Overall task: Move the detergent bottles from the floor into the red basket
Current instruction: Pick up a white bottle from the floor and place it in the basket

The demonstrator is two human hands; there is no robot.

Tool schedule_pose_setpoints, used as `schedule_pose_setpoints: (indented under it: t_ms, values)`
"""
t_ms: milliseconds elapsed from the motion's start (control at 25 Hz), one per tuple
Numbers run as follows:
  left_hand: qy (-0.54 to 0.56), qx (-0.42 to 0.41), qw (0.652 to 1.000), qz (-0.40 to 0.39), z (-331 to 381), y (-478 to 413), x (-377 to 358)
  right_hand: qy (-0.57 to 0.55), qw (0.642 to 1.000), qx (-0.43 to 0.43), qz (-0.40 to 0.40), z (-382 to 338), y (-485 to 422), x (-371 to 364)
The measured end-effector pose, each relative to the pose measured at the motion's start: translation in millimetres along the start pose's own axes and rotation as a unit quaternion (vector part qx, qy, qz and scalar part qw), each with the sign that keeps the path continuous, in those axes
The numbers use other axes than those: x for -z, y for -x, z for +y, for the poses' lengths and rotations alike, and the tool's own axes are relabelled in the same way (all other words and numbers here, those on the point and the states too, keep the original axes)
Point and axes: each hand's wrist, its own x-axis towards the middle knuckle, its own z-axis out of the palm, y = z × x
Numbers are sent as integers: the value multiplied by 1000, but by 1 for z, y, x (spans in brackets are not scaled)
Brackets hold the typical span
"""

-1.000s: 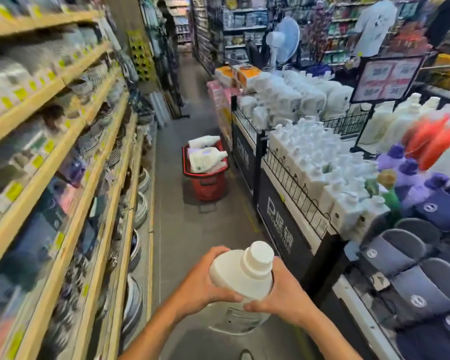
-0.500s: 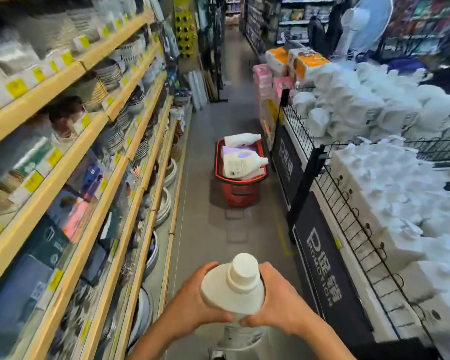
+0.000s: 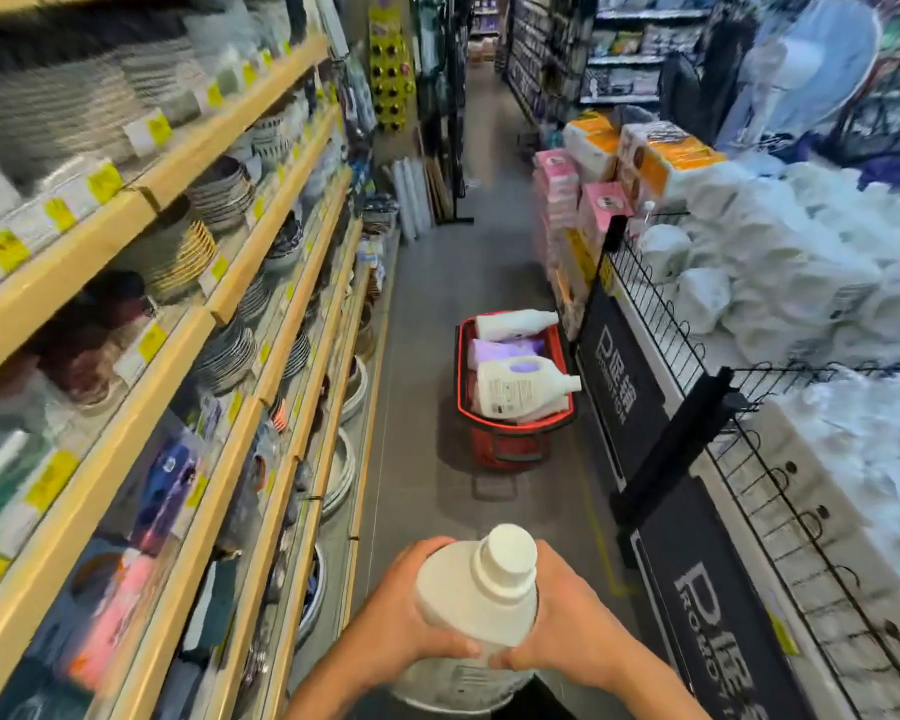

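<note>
The carrying step is in hand. At the bottom centre of the frame the left grip [image 3: 404, 608] and right grip [image 3: 572, 626] both clasp one white detergent bottle [image 3: 476, 597], held upright, with fingers curled round its shoulder from either side. The red basket [image 3: 507, 449] stands on the aisle floor [image 3: 427, 366] in mid-frame, well ahead, heaped with laid bottles [image 3: 520, 389]. The next move, I judge, is to walk up, lower this one and settle it where it cannot roll off.
</note>
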Motion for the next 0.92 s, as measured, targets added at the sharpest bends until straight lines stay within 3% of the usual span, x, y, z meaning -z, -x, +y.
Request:
schedule_pose_setpoints:
  t_ms: [640,920]
  values:
    - [-124,-2,991,-56,55,-349,122,23,999,10,-32,13,-342,135]
    - [-128,-13,984,-120,56,-503,180,20,999,-25,27,25,-477,154]
